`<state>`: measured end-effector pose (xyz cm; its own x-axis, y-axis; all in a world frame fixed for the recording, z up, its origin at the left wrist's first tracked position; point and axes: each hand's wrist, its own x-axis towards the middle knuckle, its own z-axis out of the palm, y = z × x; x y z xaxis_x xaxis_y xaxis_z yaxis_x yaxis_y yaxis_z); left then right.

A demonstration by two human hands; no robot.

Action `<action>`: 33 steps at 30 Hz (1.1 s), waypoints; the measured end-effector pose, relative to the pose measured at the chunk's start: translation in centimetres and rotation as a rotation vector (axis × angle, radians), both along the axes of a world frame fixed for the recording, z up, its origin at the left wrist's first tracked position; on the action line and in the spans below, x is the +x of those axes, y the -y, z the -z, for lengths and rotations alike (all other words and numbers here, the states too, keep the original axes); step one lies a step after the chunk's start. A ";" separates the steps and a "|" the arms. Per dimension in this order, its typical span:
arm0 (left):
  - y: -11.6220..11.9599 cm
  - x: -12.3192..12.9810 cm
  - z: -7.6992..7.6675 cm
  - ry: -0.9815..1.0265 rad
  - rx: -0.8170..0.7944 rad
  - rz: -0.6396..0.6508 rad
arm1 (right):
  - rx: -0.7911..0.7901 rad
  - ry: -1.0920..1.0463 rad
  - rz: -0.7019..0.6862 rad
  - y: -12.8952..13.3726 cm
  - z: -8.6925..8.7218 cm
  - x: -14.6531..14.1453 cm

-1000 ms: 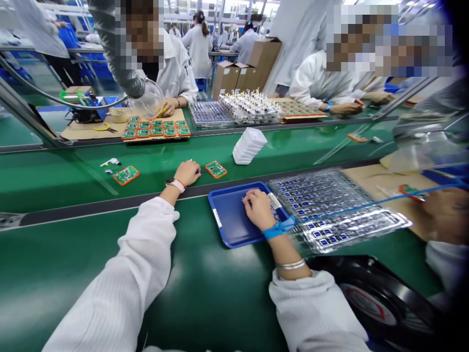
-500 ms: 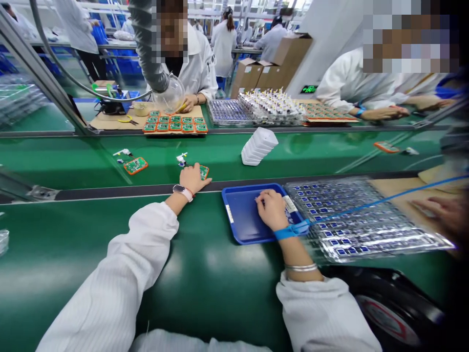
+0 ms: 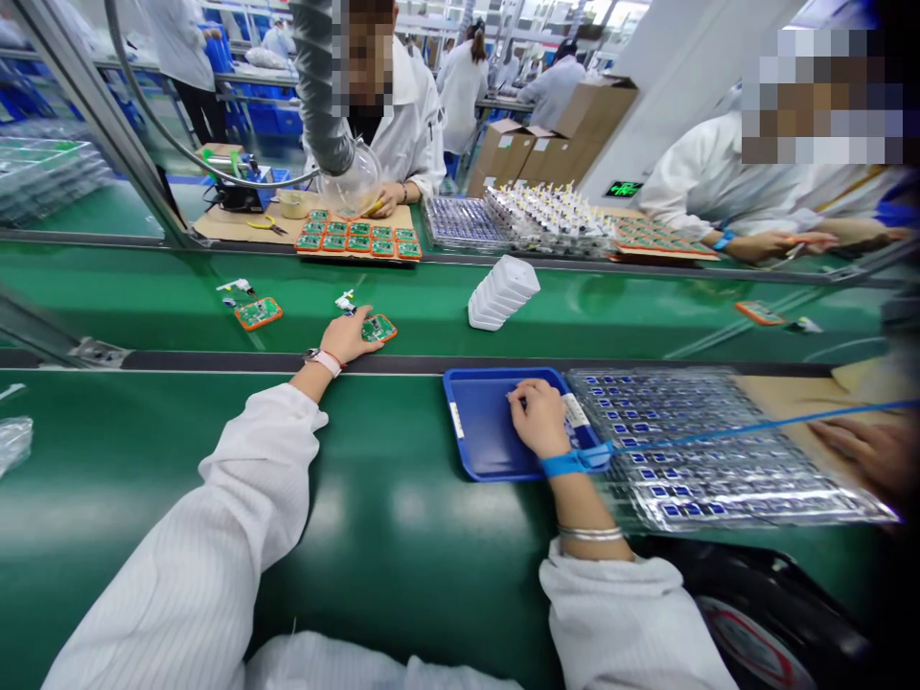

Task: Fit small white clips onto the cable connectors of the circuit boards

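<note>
My left hand (image 3: 348,335) reaches onto the green belt, thumb and fingers around the left edge of a green circuit board with an orange rim (image 3: 379,329). Just behind that hand lies a small white part (image 3: 346,302). Over the right side of a blue tray (image 3: 489,422) is my right hand (image 3: 539,416), its fingers curled together; whatever they pinch is too small to make out. A blue strap (image 3: 575,461) circles the right wrist. Further left on the belt, a second orange-rimmed board (image 3: 259,313) lies beside another white part (image 3: 237,287).
Stacked white trays (image 3: 503,292) stand on the belt. Right of the blue tray is a clear blister tray (image 3: 690,441) of small blue-and-white parts. A person's hand (image 3: 869,446) is at the right edge. Across the belt, people in white coats work near orange-rimmed boards (image 3: 357,237).
My left hand has shifted left with the belt's boards, its fingers now around the board's edge, and more of the board shows. The right hand stays over the tray. The view has tilted slightly.
</note>
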<state>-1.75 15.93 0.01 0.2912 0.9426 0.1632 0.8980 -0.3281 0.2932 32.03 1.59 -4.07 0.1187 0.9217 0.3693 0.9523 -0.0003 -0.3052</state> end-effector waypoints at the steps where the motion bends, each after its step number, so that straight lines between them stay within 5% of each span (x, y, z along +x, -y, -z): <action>1: 0.1 -0.3 -0.2 0.033 0.001 0.001 | -0.002 -0.006 -0.002 -0.1 -0.1 0.1; 5: 2.6 -1.4 -1.1 0.256 0.039 0.088 | 0.068 -0.105 -0.029 0.0 -1.8 -0.7; 9: 8.7 -1.9 -1.3 0.361 0.035 0.258 | 0.158 -0.368 -0.191 2.0 -4.3 -5.7; 16: 17.9 -1.7 -0.4 0.231 -0.174 0.452 | -0.110 -0.629 -0.553 6.2 -3.8 -15.2; 23: 18.1 -0.4 -0.4 0.449 -0.100 0.427 | -0.192 -0.605 -0.599 5.7 -2.9 -15.2; 33: 16.9 0.5 -0.6 0.545 -0.288 0.336 | -0.291 -0.651 -0.582 5.2 -2.9 -15.6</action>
<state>-1.20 -0.96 0.63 0.5216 0.8438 0.1264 0.4618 -0.4038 0.7897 16.48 -3.57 -1.14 -0.2897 0.9474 0.1361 0.4664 0.2639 -0.8443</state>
